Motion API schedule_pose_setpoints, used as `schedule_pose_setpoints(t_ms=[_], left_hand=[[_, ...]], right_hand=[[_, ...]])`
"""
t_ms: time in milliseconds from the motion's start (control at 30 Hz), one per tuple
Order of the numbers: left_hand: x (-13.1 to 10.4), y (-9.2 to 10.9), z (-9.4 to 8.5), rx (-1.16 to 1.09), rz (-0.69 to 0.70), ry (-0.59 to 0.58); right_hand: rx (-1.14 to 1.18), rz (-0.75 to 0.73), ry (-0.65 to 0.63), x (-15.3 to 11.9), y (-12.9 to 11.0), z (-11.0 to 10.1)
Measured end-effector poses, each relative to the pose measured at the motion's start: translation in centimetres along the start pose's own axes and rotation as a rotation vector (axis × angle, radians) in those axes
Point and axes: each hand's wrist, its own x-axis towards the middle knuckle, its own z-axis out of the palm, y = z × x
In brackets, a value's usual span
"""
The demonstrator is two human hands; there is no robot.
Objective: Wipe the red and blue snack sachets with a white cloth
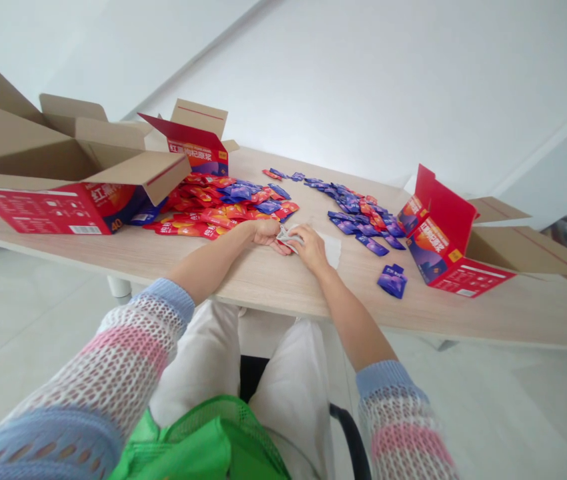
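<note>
Over the table's front half, my left hand (268,233) is turned palm up, its fingers curled under a small red sachet that shows only as a sliver. My right hand (311,248) pinches a crumpled greyish-white wipe (286,235) against that sachet. Part of a white sheet (332,251) lies on the table beside and behind the right hand. To the left of my hands spreads a heap of red sachets (208,212), with purple sachets (243,191) mixed in at its right side. Another group of mostly purple sachets (351,207) lies to the right.
A large open carton (63,207) stands on the left, with a red open box (198,150) behind the heap. Another red open box (438,250) is at the right. One purple sachet (392,281) lies apart near the front edge. A white wall (388,87) borders the table (273,283).
</note>
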Motion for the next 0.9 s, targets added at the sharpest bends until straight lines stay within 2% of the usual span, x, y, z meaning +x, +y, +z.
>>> schedule_pose_setpoints(t_ms=[67, 133, 367, 500, 600, 733, 900], left_hand=[[0.0, 0.1, -0.2, -0.078, -0.054, -0.11], [-0.1, 0.2, -0.3, -0.132, -0.073, -0.129], [-0.1, 0.0, -0.1, -0.404, -0.044, -0.078], [0.1, -0.2, -0.1, -0.46, -0.067, -0.046], [0.4, -0.3, -0.5, -0.478, -0.089, -0.08], [1.1, -0.7, -1.3, -0.519, -0.155, -0.18], [1.1, -0.7, -1.9, -0.556, -0.171, -0.256]], right_hand=[[-0.044, 0.03, -0.014, 0.1, 0.2, -0.1], [-0.084, 0.071, -0.025, 0.3, 0.7, -0.2], [-0.256, 0.259, -0.019, 0.0, 2.8, -1.1], [-0.384, 0.431, -0.041, -0.6, 4.3, -2.0], [-0.455, 0.524, -0.039, -1.0, 5.0, -2.2], [-0.5, 0.472, -0.018, -1.2, 5.1, -2.0], [-0.427, 0.34, -0.093, -1.1, 4.4, -1.8]])
